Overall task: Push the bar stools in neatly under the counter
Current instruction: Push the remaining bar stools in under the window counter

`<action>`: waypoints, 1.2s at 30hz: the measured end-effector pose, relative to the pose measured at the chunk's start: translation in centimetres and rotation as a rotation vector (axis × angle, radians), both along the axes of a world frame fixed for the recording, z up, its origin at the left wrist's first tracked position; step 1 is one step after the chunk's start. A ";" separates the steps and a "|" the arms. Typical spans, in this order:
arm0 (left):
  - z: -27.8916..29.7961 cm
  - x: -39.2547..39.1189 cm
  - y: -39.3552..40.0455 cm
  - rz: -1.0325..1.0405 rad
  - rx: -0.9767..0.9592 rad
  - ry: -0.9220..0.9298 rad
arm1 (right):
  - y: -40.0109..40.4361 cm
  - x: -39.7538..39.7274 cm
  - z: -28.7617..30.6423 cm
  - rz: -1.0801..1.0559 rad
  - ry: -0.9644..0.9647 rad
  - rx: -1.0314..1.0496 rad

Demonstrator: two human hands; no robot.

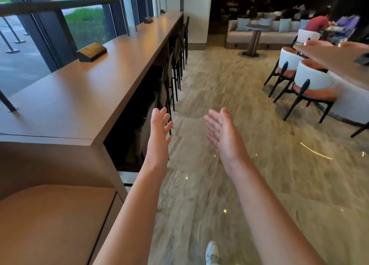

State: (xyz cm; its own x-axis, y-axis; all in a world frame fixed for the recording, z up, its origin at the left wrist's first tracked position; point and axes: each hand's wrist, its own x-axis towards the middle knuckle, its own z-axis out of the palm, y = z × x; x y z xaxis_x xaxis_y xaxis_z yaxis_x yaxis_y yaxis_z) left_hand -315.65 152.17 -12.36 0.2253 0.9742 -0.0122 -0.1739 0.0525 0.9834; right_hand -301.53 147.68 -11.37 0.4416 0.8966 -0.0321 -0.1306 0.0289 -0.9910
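- The bar stools (175, 65) stand in a dark row tucked under the long bench (111, 69) on the left, running from near to far.
- The left hand (159, 125) and right hand (221, 130) hover released, fingers spread, over the floor (239, 184), touching nothing.

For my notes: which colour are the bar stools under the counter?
Black, or very dark, bar stools, seen in the head view.
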 end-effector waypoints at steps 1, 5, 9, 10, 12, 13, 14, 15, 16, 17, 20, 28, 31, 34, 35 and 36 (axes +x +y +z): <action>-0.4 0.7 1.1 0.000 -0.001 0.002 | 1.0 0.8 -0.3 0.004 0.003 -0.003; -2.0 4.4 6.0 -0.003 -0.016 0.019 | 6.2 5.0 -2.1 0.004 0.036 -0.003; -1.9 7.8 10.8 0.041 -0.038 0.077 | 12.5 9.1 -2.5 0.037 0.071 -0.012; -1.8 8.7 12.2 0.054 -0.034 0.098 | 14.1 10.1 -2.5 0.050 0.082 -0.014; -1.6 10.2 14.9 0.086 -0.016 0.123 | 17.1 11.7 -2.5 0.093 0.095 -0.012; -1.5 10.9 16.0 0.113 -0.008 0.128 | 18.4 12.3 -2.5 0.111 0.100 -0.011; -1.5 11.6 17.5 0.144 0.000 0.126 | 20.0 13.0 -2.5 0.135 0.100 -0.007; -1.6 12.1 18.4 0.166 0.005 0.115 | 21.0 13.4 -2.5 0.153 0.095 -0.003; -1.6 12.5 19.2 0.183 0.008 0.106 | 22.2 13.8 -2.5 0.164 0.097 -0.003; -1.7 12.9 20.1 0.197 0.008 0.104 | 23.3 14.2 -2.5 0.178 0.106 -0.010; -1.6 13.5 22.4 0.221 0.033 0.105 | 26.1 14.7 -2.7 0.202 0.114 -0.013; -3.4 15.9 32.9 0.204 -0.020 0.098 | 36.2 16.2 -4.7 0.209 0.087 -0.059; -3.9 17.0 37.5 0.153 -0.020 0.071 | 40.1 17.1 -5.0 0.163 0.062 -0.063; -3.9 18.8 42.2 0.089 -0.037 0.063 | 44.0 18.4 -4.5 0.122 0.025 -0.064; -3.8 19.4 43.6 0.068 -0.048 0.054 | 45.2 18.9 -4.2 0.110 0.020 -0.064; -3.7 19.9 44.9 0.046 -0.046 0.045 | 46.4 19.4 -4.1 0.096 0.008 -0.055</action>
State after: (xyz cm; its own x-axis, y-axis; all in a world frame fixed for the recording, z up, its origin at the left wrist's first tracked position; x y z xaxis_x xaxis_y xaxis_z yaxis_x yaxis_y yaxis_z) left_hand -295.74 197.11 -16.04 0.1788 0.9817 -0.0661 -0.1330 0.0906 0.9870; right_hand -282.18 194.10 -15.46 0.3535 0.9315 -0.0852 -0.1379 -0.0382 -0.9897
